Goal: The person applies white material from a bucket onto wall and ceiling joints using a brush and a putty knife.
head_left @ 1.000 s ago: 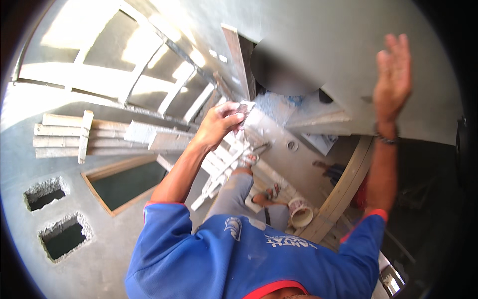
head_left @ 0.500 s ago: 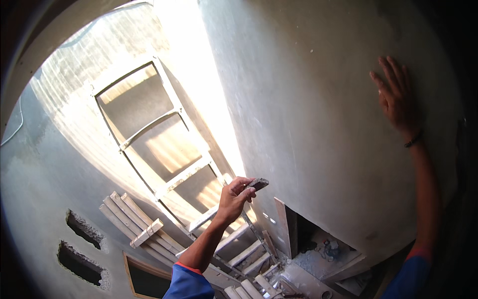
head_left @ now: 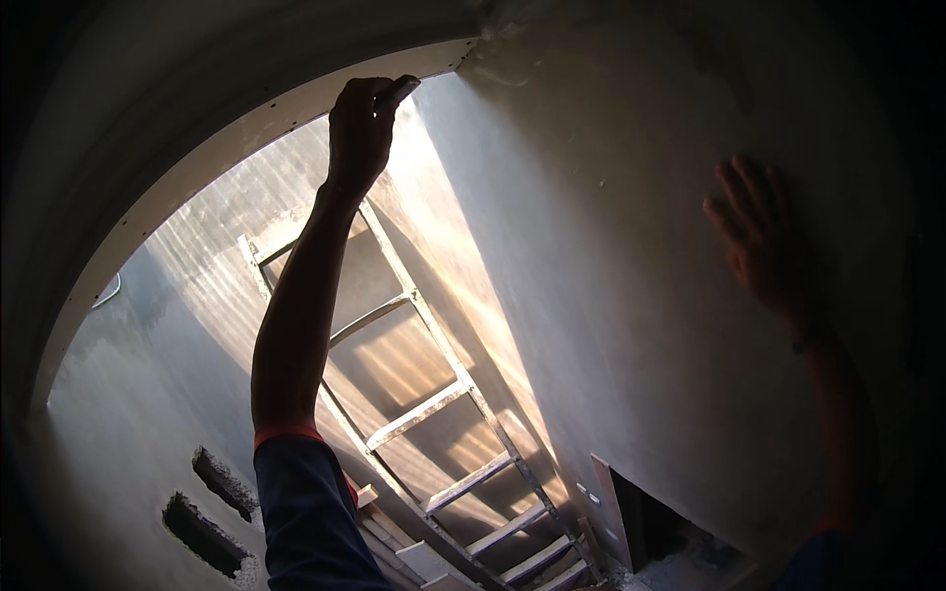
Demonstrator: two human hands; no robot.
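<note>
My left hand (head_left: 357,133) is raised high, its fingers closed around a small flat dark piece (head_left: 399,91). What that piece is made of I cannot make out. It shows against the lower edge of a pale board strip (head_left: 286,116) with dark dots along it; whether it touches the strip I cannot tell. My right hand (head_left: 757,227), in shadow, lies on the smooth grey wall (head_left: 591,256) at the right with its fingers spread.
A wooden ladder (head_left: 419,409) leans in the sunlit opening below. Two rough-edged holes (head_left: 207,534) are cut in the left wall. Stacked wooden lengths (head_left: 384,542) lie by the ladder's foot, and a dark opening (head_left: 655,522) breaks the right wall's base.
My left hand has risen with the dark piece from beside the ladder to the pale strip. The view has tilted upward. My right hand stays on the wall.
</note>
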